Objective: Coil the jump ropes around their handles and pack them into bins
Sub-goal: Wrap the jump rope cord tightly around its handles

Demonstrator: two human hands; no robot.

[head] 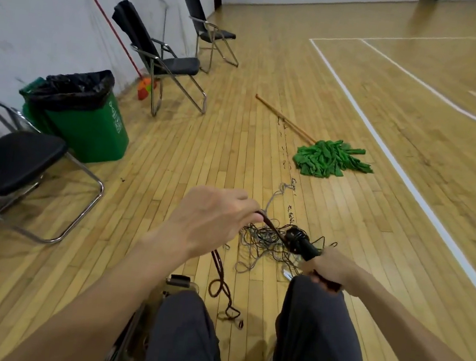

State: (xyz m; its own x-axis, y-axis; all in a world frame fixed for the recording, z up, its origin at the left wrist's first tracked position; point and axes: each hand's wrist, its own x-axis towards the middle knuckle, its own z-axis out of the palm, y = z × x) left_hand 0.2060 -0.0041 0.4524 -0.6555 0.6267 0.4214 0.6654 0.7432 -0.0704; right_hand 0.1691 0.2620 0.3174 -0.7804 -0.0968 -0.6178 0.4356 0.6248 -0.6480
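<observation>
A black handle (302, 244) is held just over the near right edge of the tangle of thin cords (262, 242) that lies on the wooden floor (377, 196). The grip of the right hand (330, 268) is curled round the handle's lower end. A dark red rope (219, 285) is pinched in the grip of the left hand (211, 222), above the tangle's left edge. One stretch of it is drawn across the tangle to the handle's top. The rest is dropped to the floor nearer than the tangle, where loose loops are seen between the knees. Beyond the tangle a green mop (329, 159) is laid flat. Well to the tangle's left a green bin (94, 131) lined with a black bag is seen.
</observation>
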